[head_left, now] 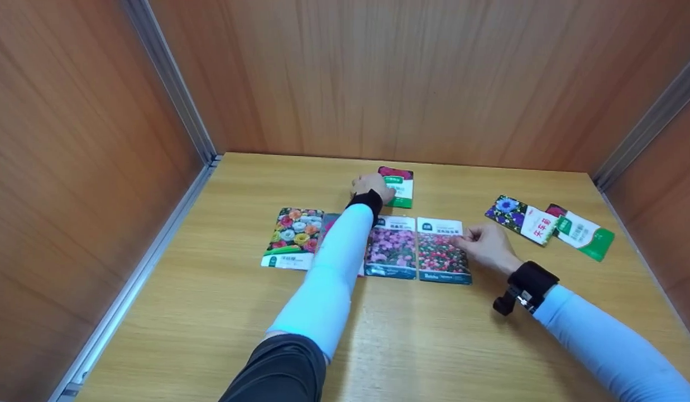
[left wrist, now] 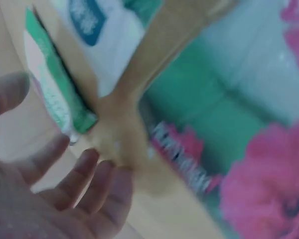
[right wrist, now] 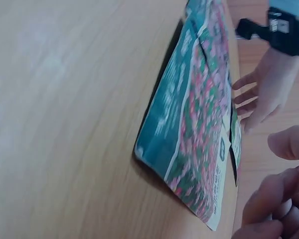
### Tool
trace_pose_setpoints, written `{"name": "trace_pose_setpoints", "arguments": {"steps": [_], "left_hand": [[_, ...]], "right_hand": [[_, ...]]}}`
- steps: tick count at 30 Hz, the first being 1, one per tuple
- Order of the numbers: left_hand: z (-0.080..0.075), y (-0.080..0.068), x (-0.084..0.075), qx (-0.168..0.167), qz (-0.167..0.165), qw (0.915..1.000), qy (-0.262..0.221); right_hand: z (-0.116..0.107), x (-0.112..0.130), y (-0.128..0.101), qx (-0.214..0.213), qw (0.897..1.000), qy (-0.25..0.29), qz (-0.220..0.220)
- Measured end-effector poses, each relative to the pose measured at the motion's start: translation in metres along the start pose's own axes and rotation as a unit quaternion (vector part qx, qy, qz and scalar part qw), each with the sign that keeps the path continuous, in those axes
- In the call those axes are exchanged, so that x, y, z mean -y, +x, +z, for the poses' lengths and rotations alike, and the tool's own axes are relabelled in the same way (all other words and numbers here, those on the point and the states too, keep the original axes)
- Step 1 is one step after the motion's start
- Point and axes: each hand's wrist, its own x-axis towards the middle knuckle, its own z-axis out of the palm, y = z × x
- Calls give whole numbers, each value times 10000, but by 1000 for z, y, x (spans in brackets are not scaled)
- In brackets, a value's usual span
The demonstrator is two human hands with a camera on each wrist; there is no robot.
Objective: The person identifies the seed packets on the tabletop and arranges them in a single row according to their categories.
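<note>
Several flower seed packets lie on the wooden table. My left hand (head_left: 374, 185) is at the left side of a green-and-white seed packet (head_left: 403, 192) near the back. In the left wrist view its fingers (left wrist: 82, 184) are spread and loosely bent, the index fingertip close to that packet (left wrist: 55, 82); contact is unclear. By the right edge of a red-flower packet (head_left: 441, 259) is my right hand (head_left: 490, 245). The right wrist view shows its fingers (right wrist: 269, 199) loosely curled, the thumb apart, nothing between them, beside the packet (right wrist: 189, 144).
A purple-flower packet (head_left: 391, 251) lies left of the red-flower one. Further left is a multicoloured-flower packet (head_left: 296, 234), with another packet (head_left: 329, 219) mostly under my left arm. At right, a blue-flower packet (head_left: 521, 219) overlaps a green-and-white one (head_left: 585, 234). Wooden panels (head_left: 412, 84) enclose the table.
</note>
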Motion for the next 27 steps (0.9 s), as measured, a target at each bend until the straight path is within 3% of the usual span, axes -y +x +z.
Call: {"name": "trace_pose_setpoints", "arguments": {"steps": [4,7,13,16,21,27], "left_hand": [[9,9,0,-272,-606,9975,-224],[13,10,-3,-398,-824,9954,-300],[18,12,-5,-565,-703,9932,-740],[18,9,-6,-501,-689,9924,-884],[16,5,-8,-280,-755,9941,-720],[14,10,1,-311,-771,9905,-1097]], "right_hand": [[2,2,-4,171,9996,215,54],[3,4,-4,225,9994,255,78],[8,9,-1,131,9997,219,-38],[11,11,1,223,9984,516,-25],[16,12,3,411,9932,1060,-259],[22,11,3,508,9906,1102,-626]]}}
